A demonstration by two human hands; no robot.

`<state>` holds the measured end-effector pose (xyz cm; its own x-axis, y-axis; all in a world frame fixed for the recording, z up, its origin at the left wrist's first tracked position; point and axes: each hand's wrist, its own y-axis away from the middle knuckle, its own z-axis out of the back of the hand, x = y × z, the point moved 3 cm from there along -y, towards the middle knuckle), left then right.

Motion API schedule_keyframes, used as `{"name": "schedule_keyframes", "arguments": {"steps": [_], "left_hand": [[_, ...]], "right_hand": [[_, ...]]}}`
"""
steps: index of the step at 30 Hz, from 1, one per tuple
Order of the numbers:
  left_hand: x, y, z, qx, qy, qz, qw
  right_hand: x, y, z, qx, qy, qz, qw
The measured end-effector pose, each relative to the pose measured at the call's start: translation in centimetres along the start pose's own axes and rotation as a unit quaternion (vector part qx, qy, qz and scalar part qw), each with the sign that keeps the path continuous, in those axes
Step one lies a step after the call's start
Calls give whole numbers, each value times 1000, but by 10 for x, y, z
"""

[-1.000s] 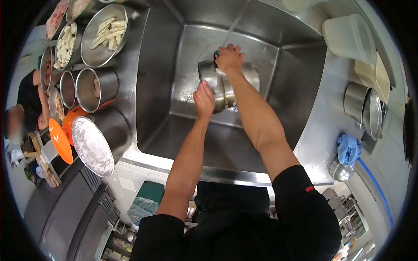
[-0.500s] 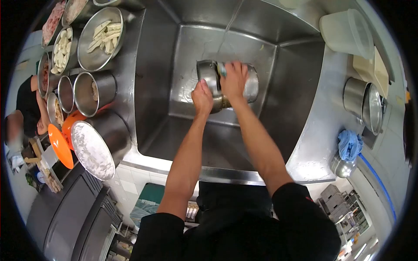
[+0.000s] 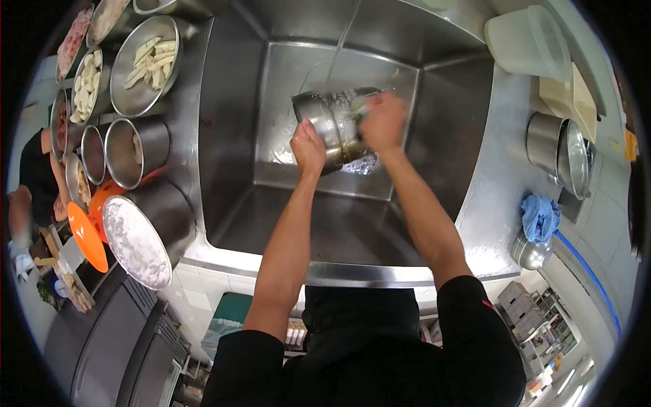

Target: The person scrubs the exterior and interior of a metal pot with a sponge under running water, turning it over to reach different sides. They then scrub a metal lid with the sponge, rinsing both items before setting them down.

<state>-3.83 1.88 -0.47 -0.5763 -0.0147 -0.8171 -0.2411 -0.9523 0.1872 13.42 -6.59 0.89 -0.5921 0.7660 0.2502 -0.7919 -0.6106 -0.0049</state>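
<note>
A steel pot (image 3: 325, 125) lies on its side low in the large steel sink (image 3: 230, 129), wet and shiny. My left hand (image 3: 308, 146) grips the pot's rim at its left end. At the pot's right side is my right hand (image 3: 384, 122), blurred by motion, with fingers closed round a small greenish scrubber (image 3: 359, 112) that is partly hidden. A thin stream of water (image 3: 344, 34) runs down from the top of the sink behind the pot.
On the left counter stand a bowl of pale strips (image 3: 152, 64), steel containers and a white-powdered tub (image 3: 135, 241). A plastic tub (image 3: 522, 41), stacked pots (image 3: 546, 142) and a blue cloth (image 3: 540, 217) sit on the right. Another person (image 3: 41, 169) is at the far left.
My right hand has moved right, towards the pot's outer end. The pot looks turned slightly in my left hand. The whole view has shifted a little left.
</note>
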Motion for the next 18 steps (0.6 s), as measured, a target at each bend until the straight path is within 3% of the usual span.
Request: {"name": "schedule_keyframes", "arguments": {"steps": [2,3,6,7,8,10,11,15,18], "left_hand": [[3,4,-2,-12,1,-2,1000],[5,2,-3,-8,-4,-16,1000],[-1,-3,0,-23,-26,-44,998],[-2,0,0,-11,-18,-24,999],[-2,4,1,-2,-10,1,1000],[4,10,7,19,-18,-19,999],[5,9,5,9,-21,-16,1000],[8,9,0,1,-23,-12,1000],[5,8,-1,6,-25,-21,999]], "right_hand": [[15,14,-9,54,-23,237,970],[8,-7,-9,7,35,143,989],[15,-8,-12,-1,-17,76,997],[27,9,-15,65,-28,200,977],[22,1,-12,69,-26,204,976],[0,-26,-14,45,6,137,990],[-15,-46,-24,38,-4,47,998],[40,-1,-17,85,-22,34,996],[62,42,-2,42,-62,19,997]]}}
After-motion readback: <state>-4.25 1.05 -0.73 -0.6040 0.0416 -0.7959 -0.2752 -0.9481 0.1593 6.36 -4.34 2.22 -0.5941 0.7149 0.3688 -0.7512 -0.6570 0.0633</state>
